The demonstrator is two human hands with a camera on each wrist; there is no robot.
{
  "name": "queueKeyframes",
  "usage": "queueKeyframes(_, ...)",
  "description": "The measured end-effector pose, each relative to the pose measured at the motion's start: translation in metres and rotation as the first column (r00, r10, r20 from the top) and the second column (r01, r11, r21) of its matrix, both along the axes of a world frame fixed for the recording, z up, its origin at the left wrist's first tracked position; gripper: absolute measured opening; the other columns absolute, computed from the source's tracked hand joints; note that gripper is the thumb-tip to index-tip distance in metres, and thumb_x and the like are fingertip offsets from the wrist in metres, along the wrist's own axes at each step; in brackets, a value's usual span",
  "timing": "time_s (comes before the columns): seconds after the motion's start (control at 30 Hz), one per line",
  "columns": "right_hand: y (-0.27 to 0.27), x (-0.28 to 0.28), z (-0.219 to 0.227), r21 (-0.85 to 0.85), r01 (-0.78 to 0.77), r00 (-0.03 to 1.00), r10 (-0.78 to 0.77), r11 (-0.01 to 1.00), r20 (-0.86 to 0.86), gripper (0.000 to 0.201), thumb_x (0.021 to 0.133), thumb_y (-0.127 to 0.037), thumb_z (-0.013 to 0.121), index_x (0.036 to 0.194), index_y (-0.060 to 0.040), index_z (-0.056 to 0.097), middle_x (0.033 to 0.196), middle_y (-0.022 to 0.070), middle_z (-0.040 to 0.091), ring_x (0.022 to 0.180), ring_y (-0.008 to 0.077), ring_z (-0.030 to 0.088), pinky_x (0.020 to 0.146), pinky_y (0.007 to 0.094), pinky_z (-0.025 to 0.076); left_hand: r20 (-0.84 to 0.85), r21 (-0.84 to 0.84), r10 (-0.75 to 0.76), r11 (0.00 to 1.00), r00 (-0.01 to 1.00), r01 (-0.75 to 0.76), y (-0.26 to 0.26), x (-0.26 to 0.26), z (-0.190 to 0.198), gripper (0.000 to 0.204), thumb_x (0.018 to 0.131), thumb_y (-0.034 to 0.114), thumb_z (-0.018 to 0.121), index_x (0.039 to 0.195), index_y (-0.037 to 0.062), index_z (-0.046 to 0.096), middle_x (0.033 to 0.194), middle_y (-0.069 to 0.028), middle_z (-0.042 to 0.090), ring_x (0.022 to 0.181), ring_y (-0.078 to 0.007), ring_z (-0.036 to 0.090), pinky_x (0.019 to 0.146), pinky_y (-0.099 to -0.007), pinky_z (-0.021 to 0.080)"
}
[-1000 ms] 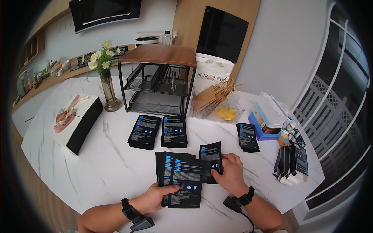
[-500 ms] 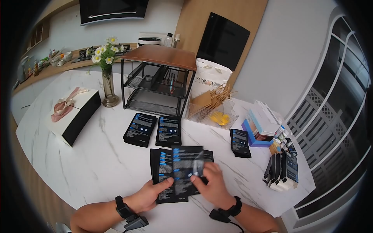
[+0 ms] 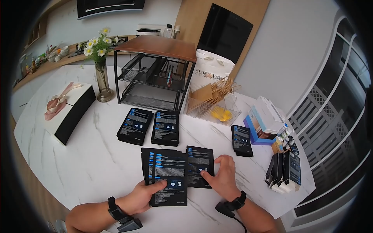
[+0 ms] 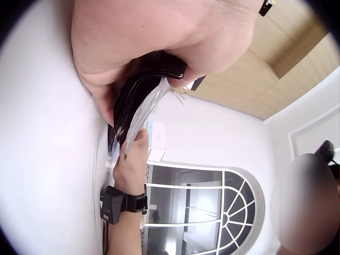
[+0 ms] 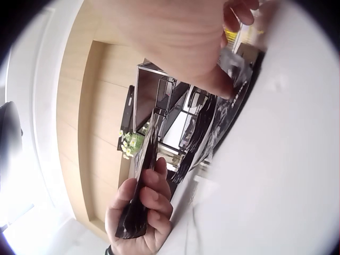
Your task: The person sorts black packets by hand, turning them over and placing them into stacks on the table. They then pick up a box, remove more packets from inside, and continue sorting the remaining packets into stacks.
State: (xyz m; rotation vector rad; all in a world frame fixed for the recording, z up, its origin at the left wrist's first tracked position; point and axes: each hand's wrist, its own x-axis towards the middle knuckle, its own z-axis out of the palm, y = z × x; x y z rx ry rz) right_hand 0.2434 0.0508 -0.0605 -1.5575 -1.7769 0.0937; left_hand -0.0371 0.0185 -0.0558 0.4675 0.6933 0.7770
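Observation:
In the head view, my left hand (image 3: 138, 196) grips a fanned stack of black printed pouches (image 3: 171, 194), thumb on top and fingers beneath. That stack (image 4: 135, 101) shows edge-on in the left wrist view, several layers thick. Just right of it, a pile of like pouches (image 3: 196, 159) lies on the table. The thumb of my right hand (image 3: 223, 178) touches the top pouch of this pile near its right side. In the right wrist view, the right hand's other fingers (image 5: 232, 20) stand apart from the pouch.
Two more pouch piles (image 3: 135, 126) (image 3: 166, 128) lie ahead, before a black mesh rack (image 3: 147, 97). Another pile (image 3: 241, 139) is at right, near a white-and-blue box (image 3: 264, 120) and opened black cartons (image 3: 283, 171). A clear bin (image 3: 202, 110), flower vase (image 3: 103, 79) and ribboned box (image 3: 70, 116) stand around.
My right hand first was at the right-hand pile, then held a pouch over the left hand's stack, and now is back right with its thumb on the pile. My left hand kept its grip.

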Motion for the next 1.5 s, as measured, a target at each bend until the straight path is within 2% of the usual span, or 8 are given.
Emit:
queueKeyframes(0.13, -0.007, -0.009, 0.001, 0.139, -0.022, 0.999, 0.028, 0.990, -0.040, 0.033, 0.080, -0.024, 0.084, 0.090, -0.0051, 0.059, 0.112, 0.0140, 0.059, 0.110, 0.0351, 0.053, 0.096, 0.0447, 0.039, -0.040, 0.045, 0.000, 0.999, 0.999, 0.002, -0.002, 0.004, 0.001, 0.037, 0.105, 0.018, 0.060, 0.137, 0.0006, 0.054, 0.128, -0.0133, 0.067, 0.114, -0.0235, 0.068, 0.098, -0.0392, 0.058)
queueKeyframes(0.27, -0.036, -0.039, 0.012, -0.099, -0.505, 0.862, 0.495, 0.857, -0.112, 0.027, 0.092, -0.031, 0.075, 0.099, -0.0066, 0.066, 0.111, 0.0103, 0.059, 0.106, 0.0311, 0.052, 0.095, 0.0434, 0.037, -0.128, 0.197, 0.002, 0.980, 0.992, 0.023, -0.010, 0.010, -0.003, 0.039, 0.105, 0.023, 0.063, 0.136, 0.0016, 0.055, 0.128, -0.0107, 0.067, 0.113, -0.0189, 0.066, 0.097, -0.0346, 0.056)
queueKeyframes(0.4, -0.026, -0.029, 0.012, -0.069, -0.413, 0.903, 0.398, 0.908, -0.162, 0.022, 0.089, -0.023, 0.076, 0.099, -0.0043, 0.069, 0.100, 0.0123, 0.062, 0.097, 0.0324, 0.055, 0.086, 0.0421, 0.042, -0.193, 0.253, -0.020, 0.965, 0.981, 0.070, -0.013, 0.010, 0.015, 0.040, 0.106, 0.026, 0.060, 0.137, 0.0006, 0.055, 0.127, -0.0114, 0.067, 0.113, -0.0195, 0.067, 0.096, -0.0339, 0.056)
queueKeyframes(0.57, 0.012, 0.032, 0.002, -0.122, -0.257, 0.958, 0.236, 0.959, -0.161, 0.019, 0.085, -0.017, 0.077, 0.090, -0.0014, 0.069, 0.093, 0.0133, 0.064, 0.093, 0.0341, 0.056, 0.083, 0.0445, 0.045, 0.145, 0.056, -0.116, 0.992, 0.983, 0.109, -0.001, 0.000, -0.004, 0.053, 0.105, 0.031, 0.054, 0.144, -0.0036, 0.045, 0.135, -0.0249, 0.062, 0.122, -0.0352, 0.065, 0.104, -0.0470, 0.055)
queueKeyframes(0.93, -0.001, 0.022, 0.013, 0.014, 0.043, 0.987, -0.045, 0.999, 0.154, 0.032, 0.075, -0.018, 0.086, 0.083, -0.0098, 0.056, 0.100, 0.0128, 0.058, 0.094, 0.0335, 0.053, 0.082, 0.0439, 0.040, -0.050, 0.082, -0.005, 0.997, 0.999, 0.010, -0.007, 0.003, 0.000, 0.038, 0.104, 0.019, 0.062, 0.137, 0.0018, 0.054, 0.130, -0.0121, 0.066, 0.111, -0.0212, 0.068, 0.100, -0.0378, 0.057)
queueKeyframes(1.13, -0.033, -0.025, 0.013, -0.112, -0.494, 0.867, 0.498, 0.862, 0.006, 0.030, 0.087, -0.030, 0.079, 0.093, -0.0069, 0.061, 0.104, 0.0104, 0.061, 0.099, 0.0306, 0.055, 0.086, 0.0429, 0.037, -0.158, 0.209, -0.007, 0.977, 0.987, 0.040, -0.010, 0.009, -0.005, 0.039, 0.104, 0.025, 0.064, 0.134, 0.0016, 0.058, 0.123, -0.0087, 0.069, 0.109, -0.0145, 0.065, 0.094, -0.0317, 0.056)
queueKeyframes(1.3, -0.037, -0.045, 0.009, -0.041, -0.473, 0.881, 0.471, 0.880, -0.044, 0.027, 0.086, -0.027, 0.080, 0.082, -0.0074, 0.062, 0.098, 0.0071, 0.062, 0.092, 0.0301, 0.055, 0.084, 0.0420, 0.038, -0.292, 0.337, -0.026, 0.933, 0.956, 0.129, -0.012, 0.007, -0.002, 0.043, 0.104, 0.031, 0.064, 0.134, 0.0010, 0.059, 0.121, -0.0073, 0.069, 0.106, -0.0122, 0.064, 0.092, -0.0293, 0.054)
queueKeyframes(1.5, 0.000, -0.002, 0.005, -0.009, -0.298, 0.948, 0.295, 0.954, -0.117, 0.028, 0.083, -0.017, 0.080, 0.074, -0.0062, 0.055, 0.089, 0.0089, 0.059, 0.087, 0.0313, 0.053, 0.080, 0.0425, 0.037, 0.062, 0.117, -0.078, 0.991, 0.995, 0.070, -0.004, 0.002, -0.003, 0.045, 0.107, 0.021, 0.050, 0.144, -0.0026, 0.045, 0.132, -0.0208, 0.065, 0.119, -0.0315, 0.067, 0.102, -0.0445, 0.057)
